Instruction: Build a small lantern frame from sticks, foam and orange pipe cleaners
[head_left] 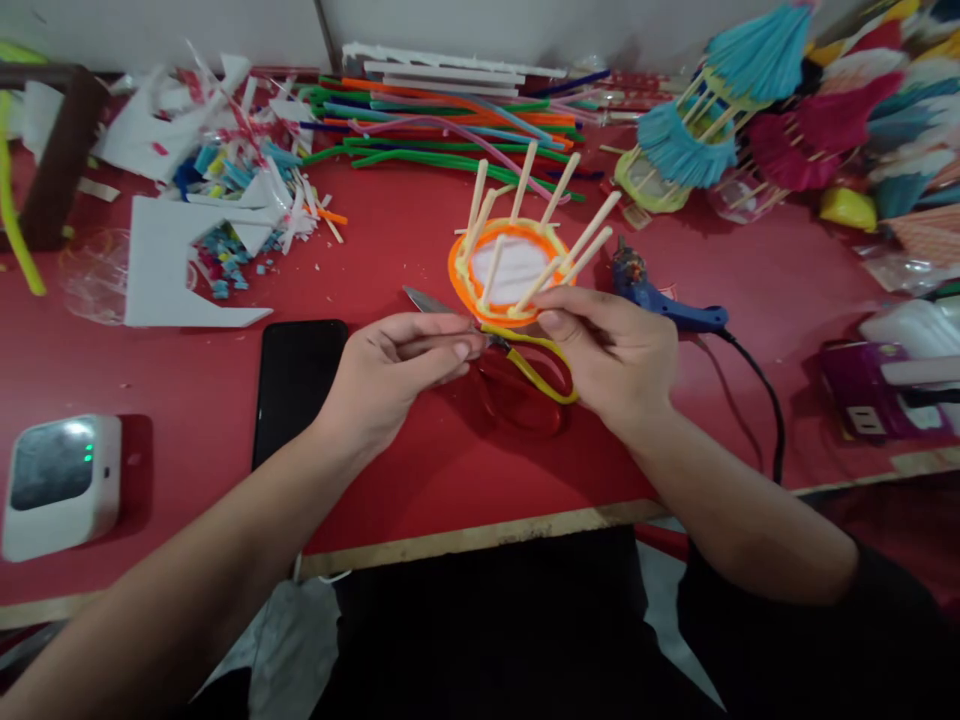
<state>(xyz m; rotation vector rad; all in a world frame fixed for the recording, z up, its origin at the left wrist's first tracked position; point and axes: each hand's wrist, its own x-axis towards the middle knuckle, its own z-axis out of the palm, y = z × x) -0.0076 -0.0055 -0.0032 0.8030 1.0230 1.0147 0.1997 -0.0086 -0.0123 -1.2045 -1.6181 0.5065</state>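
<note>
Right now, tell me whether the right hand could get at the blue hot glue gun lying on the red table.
Probably yes: the blue hot glue gun lies just beside the right hand, nothing between, though that hand holds the yellow pipe cleaner.

I see bare forearms, no sleeves; left hand, right hand, no rings; dark clothing near the bottom edge.

Centre frame, the small basket frame has pale, matt wooden sticks rising from a fuzzy orange and yellow pipe-cleaner rim around a translucent plastic base. More fuzzy pipe cleaners lie at top centre. The tabletop is smooth, matt red. The phone is glossy black; the scissors' blade is bare metal.
</note>
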